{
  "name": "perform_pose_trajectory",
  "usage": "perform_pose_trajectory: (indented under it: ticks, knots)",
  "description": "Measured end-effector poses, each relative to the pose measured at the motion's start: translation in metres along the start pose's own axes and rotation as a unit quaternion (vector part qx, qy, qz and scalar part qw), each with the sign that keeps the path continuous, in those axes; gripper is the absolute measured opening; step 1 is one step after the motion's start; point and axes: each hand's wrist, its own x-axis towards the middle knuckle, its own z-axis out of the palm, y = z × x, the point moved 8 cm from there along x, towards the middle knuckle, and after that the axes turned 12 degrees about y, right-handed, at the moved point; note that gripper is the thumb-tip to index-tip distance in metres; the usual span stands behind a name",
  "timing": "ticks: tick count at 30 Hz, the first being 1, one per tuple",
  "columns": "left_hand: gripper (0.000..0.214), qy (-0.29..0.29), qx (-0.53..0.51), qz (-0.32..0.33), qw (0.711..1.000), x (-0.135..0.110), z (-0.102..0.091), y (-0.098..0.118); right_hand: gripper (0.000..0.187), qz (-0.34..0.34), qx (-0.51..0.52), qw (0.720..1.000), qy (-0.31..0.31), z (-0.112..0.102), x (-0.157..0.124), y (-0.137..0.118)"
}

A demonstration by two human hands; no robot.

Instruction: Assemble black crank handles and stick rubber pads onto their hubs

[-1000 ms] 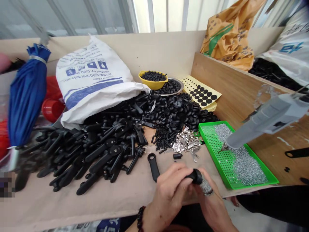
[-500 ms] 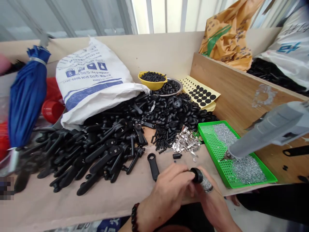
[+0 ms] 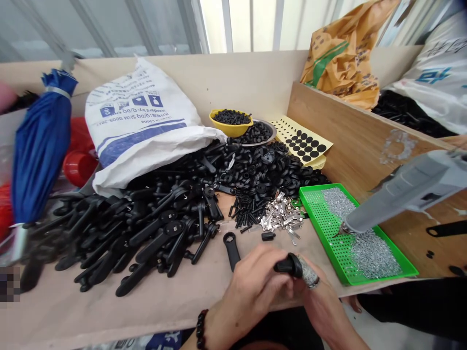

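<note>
A small black plastic part (image 3: 290, 265), with a round flange and a stub pointing left, is held between my two hands near the table's front edge. My left hand (image 3: 251, 284) curls around its left side, a dark bead bracelet on the wrist. On the other side my right hand (image 3: 323, 296) grips it, with a grey speckled cover (image 3: 308, 272) on one digit. The part's lower side is hidden by fingers. Just beyond my left hand lies a black lever (image 3: 232, 250) with a ring-shaped end. A short black piece (image 3: 268, 236) rests near the metal clips (image 3: 280, 212).
Black lever assemblies (image 3: 156, 238) are heaped at left, below a white sack (image 3: 142, 112). At right, a grey electric screwdriver (image 3: 394, 194) reaches over a green tray (image 3: 317, 228) of screws. Behind stand a yellow bowl (image 3: 233, 129), sticker sheets (image 3: 304, 141) and a wooden partition (image 3: 350, 126).
The black plastic part has turned in my hands: its round end faced me before, and now its stub shows pointing left. Both hands stay in nearly the same place.
</note>
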Motion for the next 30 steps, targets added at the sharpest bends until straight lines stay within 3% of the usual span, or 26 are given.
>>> perform_pose_trajectory:
  ticks: [2, 3, 5, 7, 9, 14, 15, 19, 20, 24, 25, 30]
  knots:
    - [0.013, 0.029, -0.008, -0.074, 0.997, -0.001, -0.004, -0.011, 0.033, -0.018, -0.013, 1.000, 0.007, 0.001, -0.001, -0.005]
    - [0.010, 0.032, -0.008, -0.081, 0.996, -0.001, -0.004, -0.012, 0.035, -0.023, -0.014, 1.000, 0.012, 0.001, -0.002, -0.006]
    - [0.011, 0.012, 0.003, -0.021, 1.000, -0.002, -0.001, -0.003, 0.038, -0.012, 0.000, 1.000, 0.007, 0.004, -0.002, -0.004]
    - [0.021, -0.022, 0.021, 0.078, 0.996, -0.005, 0.004, 0.011, 0.037, 0.016, 0.024, 1.000, -0.011, 0.008, -0.002, 0.001]
    - [0.025, -0.027, 0.024, 0.114, 0.993, -0.006, 0.004, 0.015, 0.037, 0.025, 0.026, 0.999, -0.018, 0.010, -0.002, 0.002]
    - [0.014, 0.010, -0.020, -0.057, 0.998, -0.002, 0.002, -0.013, 0.038, -0.050, -0.053, 0.997, 0.023, 0.001, 0.000, -0.008]
    - [0.012, 0.005, -0.024, -0.048, 0.999, -0.002, 0.003, -0.011, 0.039, -0.049, -0.049, 0.997, 0.028, 0.000, 0.000, -0.008]
    - [0.022, -0.019, -0.007, 0.087, 0.996, -0.005, 0.007, 0.009, 0.041, 0.019, 0.018, 0.999, 0.025, 0.006, -0.003, 0.000]
    - [0.023, -0.020, -0.005, 0.080, 0.997, -0.006, 0.007, 0.009, 0.042, 0.021, 0.024, 0.999, 0.025, 0.007, -0.004, 0.000]
    - [0.011, 0.009, -0.017, -0.074, 0.997, -0.005, 0.003, -0.012, 0.043, -0.002, -0.003, 0.999, 0.042, 0.006, -0.003, -0.002]
    - [0.009, 0.011, -0.014, -0.074, 0.997, -0.005, 0.003, -0.012, 0.042, 0.001, -0.008, 0.999, 0.042, 0.006, -0.003, -0.001]
    - [0.017, -0.049, 0.072, 0.126, 0.988, -0.008, 0.008, 0.019, 0.045, 0.038, 0.036, 0.997, 0.058, 0.001, -0.007, 0.009]
